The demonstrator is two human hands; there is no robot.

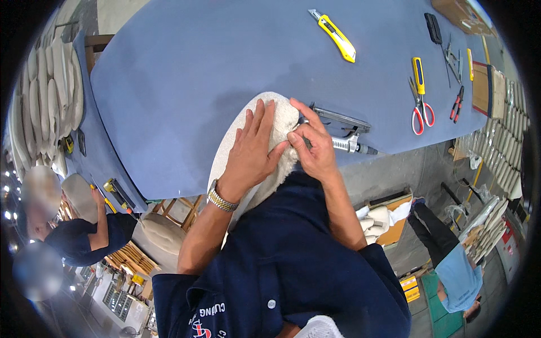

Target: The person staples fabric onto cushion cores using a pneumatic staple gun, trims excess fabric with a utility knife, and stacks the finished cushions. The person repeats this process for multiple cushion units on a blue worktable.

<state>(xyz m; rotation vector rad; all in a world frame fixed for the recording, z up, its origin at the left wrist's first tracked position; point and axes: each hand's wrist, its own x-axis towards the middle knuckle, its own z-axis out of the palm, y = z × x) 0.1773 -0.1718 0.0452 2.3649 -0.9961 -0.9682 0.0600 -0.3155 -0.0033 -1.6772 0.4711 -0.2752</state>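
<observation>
A cream fabric-covered pad with a rounded end rests at the near edge of the blue-covered table, against my body. My left hand lies flat across its top, fingers stretched out and the thumb toward the right edge. At that edge my right hand pinches the pad's fabric between thumb and fingers, with the index finger reaching along the rounded end. Just beyond my right hand a staple gun lies on the table, partly covered by the fingers.
Farther off lie a yellow utility knife, red-handled scissors, a yellow-handled screwdriver and red-handled pliers. Stacked cream pads stand at left. One co-worker handles a pad at left; another person is at right.
</observation>
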